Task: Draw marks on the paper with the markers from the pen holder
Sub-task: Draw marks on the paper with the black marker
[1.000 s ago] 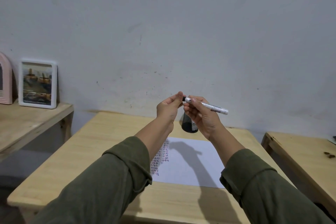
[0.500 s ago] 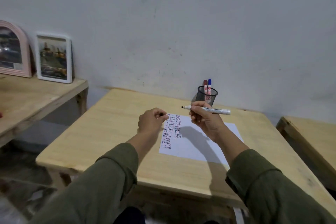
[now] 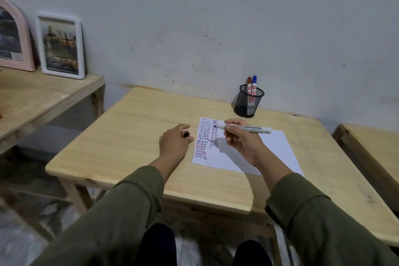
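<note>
**Uncapped marker held above the marked sheet**

A light wooden table (image 3: 133, 136) stands against a scuffed grey-white wall (image 3: 216, 17). To its left a second wooden surface (image 3: 43, 97) carries two framed pictures leaning on the wall, one white-framed (image 3: 61, 46) and one with a pink arched frame (image 3: 13, 36). The edge of a third wooden table (image 3: 371, 153) shows at the right. Pale, patterned floor is visible beneath the tables.

On the main table lies a white paper (image 3: 269, 153), its left part filled with columns of short dashes in dark, blue and red ink. Behind it, near the wall, stands a black mesh pen holder (image 3: 248, 103) with a red marker (image 3: 249, 84) and a blue marker (image 3: 254, 83) upright inside.

The right hand (image 3: 241, 140) pinches a white-barrelled marker (image 3: 246, 128) between thumb and fingers, lying nearly level above the paper, its dark tip pointing left over the second column of dashes. The left hand (image 3: 174, 142) rests on the table just left of the sheet, fingers curled around a small black cap (image 3: 186, 134).

Compared with a second ago, both hands have dropped from chest height, where they met at the marker's capped end in front of the holder. The cap is now off, the hands are apart, and the view has tilted down so the whole sheet and holder show.
</note>
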